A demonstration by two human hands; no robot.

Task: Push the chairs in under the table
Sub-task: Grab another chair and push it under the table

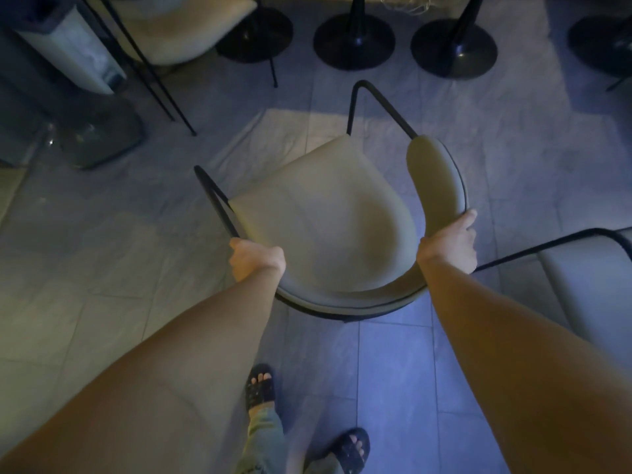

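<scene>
A beige padded chair (321, 213) with a black metal frame stands on the tiled floor in front of me, seen from above, turned slightly left. My left hand (254, 260) grips the curved backrest at its left end, where the black armrest tube meets it. My right hand (449, 242) holds the padded right side of the backrest. Several round black table bases (354, 41) stand on the floor beyond the chair; the table top is out of view.
A second beige chair (181, 25) sits at the top left beside the bases. Part of a third chair (581, 265) shows at the right edge. A white bin (73, 46) and glass jars (95, 142) stand at the left. My sandalled feet (261, 384) are below.
</scene>
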